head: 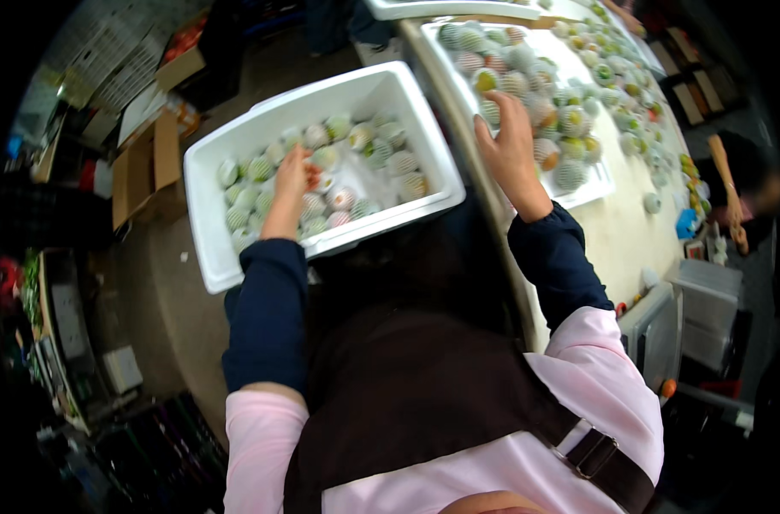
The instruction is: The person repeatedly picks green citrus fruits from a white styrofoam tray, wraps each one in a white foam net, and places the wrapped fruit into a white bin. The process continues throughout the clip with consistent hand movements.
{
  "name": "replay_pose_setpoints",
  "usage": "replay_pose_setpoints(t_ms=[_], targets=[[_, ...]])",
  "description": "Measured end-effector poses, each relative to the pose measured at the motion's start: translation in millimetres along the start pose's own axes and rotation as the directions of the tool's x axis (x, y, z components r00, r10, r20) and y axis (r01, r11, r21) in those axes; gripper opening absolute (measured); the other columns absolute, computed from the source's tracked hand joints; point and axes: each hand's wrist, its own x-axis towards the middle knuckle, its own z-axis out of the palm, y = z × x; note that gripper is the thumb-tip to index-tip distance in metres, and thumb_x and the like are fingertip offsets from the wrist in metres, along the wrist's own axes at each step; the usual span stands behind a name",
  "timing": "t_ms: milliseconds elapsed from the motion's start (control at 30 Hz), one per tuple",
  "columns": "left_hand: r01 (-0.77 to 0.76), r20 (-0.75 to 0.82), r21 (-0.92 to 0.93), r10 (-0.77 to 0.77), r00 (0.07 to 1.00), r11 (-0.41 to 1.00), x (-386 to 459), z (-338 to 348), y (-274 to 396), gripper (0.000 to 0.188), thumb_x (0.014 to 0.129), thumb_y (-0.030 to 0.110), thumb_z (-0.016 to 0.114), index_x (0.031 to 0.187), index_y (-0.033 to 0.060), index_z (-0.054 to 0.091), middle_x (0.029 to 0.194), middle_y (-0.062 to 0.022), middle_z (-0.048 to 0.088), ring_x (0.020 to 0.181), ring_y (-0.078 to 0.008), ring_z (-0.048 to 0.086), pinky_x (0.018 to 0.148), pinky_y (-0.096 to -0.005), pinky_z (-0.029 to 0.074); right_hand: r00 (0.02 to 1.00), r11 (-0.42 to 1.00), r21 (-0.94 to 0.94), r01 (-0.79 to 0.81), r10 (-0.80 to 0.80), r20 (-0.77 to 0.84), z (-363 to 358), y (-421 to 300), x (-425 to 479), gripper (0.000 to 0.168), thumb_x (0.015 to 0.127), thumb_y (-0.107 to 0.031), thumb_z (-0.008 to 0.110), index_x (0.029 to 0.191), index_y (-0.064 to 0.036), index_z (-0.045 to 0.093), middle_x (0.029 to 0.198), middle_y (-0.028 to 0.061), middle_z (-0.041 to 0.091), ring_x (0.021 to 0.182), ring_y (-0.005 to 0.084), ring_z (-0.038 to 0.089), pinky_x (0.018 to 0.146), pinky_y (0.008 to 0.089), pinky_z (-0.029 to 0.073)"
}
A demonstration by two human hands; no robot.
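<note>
My left hand [290, 180] is inside a white foam box [213, 268], over fruits in foam net sleeves [259, 168]. Its fingers point down among the fruits and are partly hidden, so whether one is in its grasp does not show. The sleeved fruits fill much of the box floor, around a bare white patch near the middle right. My right hand [511, 144] is over the near left edge of a shallow white foam tray [581, 193] on the table. Thumb and fingers are spread, with nothing visible between them, beside a heap of sleeved fruits [544, 109].
More sleeved fruits [627, 96] lie scattered along the pale table [627, 238]. Across it, another person's arms [727, 180] are visible. A grey plastic bin [708, 302] stands at the right. Left of the foam box, an open cardboard box [139, 173] rests on the floor.
</note>
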Motion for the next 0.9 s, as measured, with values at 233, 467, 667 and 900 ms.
replay_pose_setpoints(t_ms=[233,467,667,900], targets=[[-0.012,-0.116,0.039,0.017,0.993,0.999,-5,2,7,0.040,0.098,0.041,0.043,0.103,0.0045,0.057,0.072,-0.0073,0.060,0.056,-0.0130,0.055,0.052,-0.0274,0.046,0.443,0.956,0.226,-0.187,-0.123,0.888,114,-81,-12,0.044,0.083,-0.029,0.063,0.116,-0.001,0.057,0.097,0.0189,0.067,0.089,0.0344,0.064,0.080,0.0386,0.050],[0.014,-0.115,0.043,-0.009,0.993,0.999,-10,4,14,0.040,0.097,0.041,0.043,0.101,0.0045,0.058,0.072,-0.0062,0.060,0.057,-0.0128,0.056,0.053,-0.0269,0.046,0.334,0.989,0.140,0.047,-0.147,0.931,205,-105,-53,0.048,0.075,-0.030,0.065,0.105,0.007,0.058,0.096,0.0283,0.064,0.096,0.0397,0.061,0.082,0.0426,0.050],[0.030,-0.075,0.072,-0.025,0.997,0.997,-15,4,19,0.040,0.096,0.039,0.041,0.107,0.0035,0.056,0.082,-0.0078,0.060,0.069,-0.0151,0.055,0.064,-0.0292,0.047,0.362,0.996,0.085,-0.011,-0.075,0.929,221,-93,-58,0.054,0.074,-0.031,0.065,0.108,0.009,0.057,0.093,0.0300,0.063,0.094,0.0403,0.062,0.084,0.0410,0.050],[-0.001,-0.062,-0.060,-0.003,0.998,0.998,-14,3,17,0.029,0.092,0.032,0.054,0.106,0.0072,0.058,0.090,-0.0065,0.059,0.074,-0.0145,0.057,0.062,-0.0284,0.046,0.351,0.171,0.325,-0.930,0.157,0.923,210,-81,-14,0.040,0.084,-0.035,0.053,0.104,0.000,0.056,0.092,0.0130,0.063,0.073,0.0224,0.062,0.067,0.0303,0.048]])
